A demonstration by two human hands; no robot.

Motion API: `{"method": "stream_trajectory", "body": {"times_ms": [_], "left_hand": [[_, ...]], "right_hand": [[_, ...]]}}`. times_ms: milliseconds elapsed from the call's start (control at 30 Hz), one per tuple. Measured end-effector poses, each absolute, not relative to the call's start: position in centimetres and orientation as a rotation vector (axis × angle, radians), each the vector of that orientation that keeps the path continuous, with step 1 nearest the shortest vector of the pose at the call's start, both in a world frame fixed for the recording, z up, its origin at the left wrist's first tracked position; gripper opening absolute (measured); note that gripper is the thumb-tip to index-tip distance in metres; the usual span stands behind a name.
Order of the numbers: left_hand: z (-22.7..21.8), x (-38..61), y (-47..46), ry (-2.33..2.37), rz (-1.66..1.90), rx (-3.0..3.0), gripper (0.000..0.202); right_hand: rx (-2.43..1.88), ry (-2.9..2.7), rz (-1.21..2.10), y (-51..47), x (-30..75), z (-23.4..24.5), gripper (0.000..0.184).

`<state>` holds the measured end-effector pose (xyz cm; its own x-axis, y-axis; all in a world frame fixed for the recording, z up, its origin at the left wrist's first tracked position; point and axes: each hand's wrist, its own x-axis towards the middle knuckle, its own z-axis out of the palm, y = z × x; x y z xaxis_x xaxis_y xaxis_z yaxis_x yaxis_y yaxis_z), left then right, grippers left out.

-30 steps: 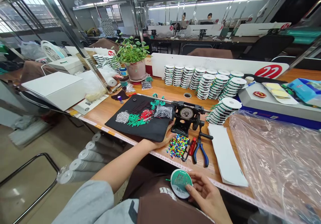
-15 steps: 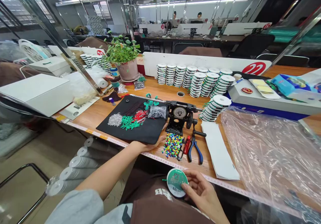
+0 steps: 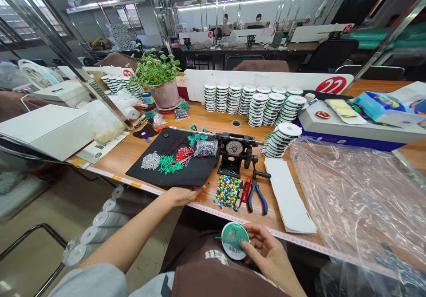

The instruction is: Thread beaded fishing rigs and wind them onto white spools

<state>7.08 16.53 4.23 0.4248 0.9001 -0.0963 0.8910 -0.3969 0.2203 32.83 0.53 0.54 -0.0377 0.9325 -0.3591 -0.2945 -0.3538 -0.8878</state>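
Observation:
My right hand (image 3: 266,250) grips a small spool of PE fishing line (image 3: 234,241) in front of my apron. Its round green-and-white label faces up, with the thumb on its face and a green bit sticking out on the left. My left hand (image 3: 181,196) is at the front edge of a black mat (image 3: 199,172), fingers stretched to the right and partly hidden at the mat's edge. On the mat lie green tubes (image 3: 169,164), red pieces (image 3: 184,154), silvery small parts (image 3: 151,160) and a bag of dark parts (image 3: 206,148).
A hand-cranked winding machine (image 3: 234,150) stands beside the mat. Before it lie coloured beads (image 3: 228,191), a red-handled tool (image 3: 246,190) and blue pliers (image 3: 258,197). Stacked spools (image 3: 256,110), a potted plant (image 3: 164,93), white paper (image 3: 289,195) and clear plastic sheeting (image 3: 353,190) surround them.
My left hand has drawn back from the mat's right corner towards the left along its front edge. The right hand keeps the spool in about the same place. The view has shifted slightly.

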Motion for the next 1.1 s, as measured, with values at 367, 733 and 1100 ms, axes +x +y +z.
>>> {"method": "stream_trajectory", "body": {"times_ms": [367,733,1100], "left_hand": [[5.6,5.2,13.8,1.308,-0.295,2.531,0.070],[8.2,-0.1,7.9,0.516,0.301,2.753,0.020],[2.4,3.5,7.6,1.323,0.595,2.863,0.037]], "right_hand": [[-1.256,-0.775,1.577,0.2,33.2,0.7,0.056],[-1.215,-0.821,1.638,0.5,32.5,1.0,0.053],[-1.243,-0.836,1.625,0.4,32.8,0.8,0.056]]}}
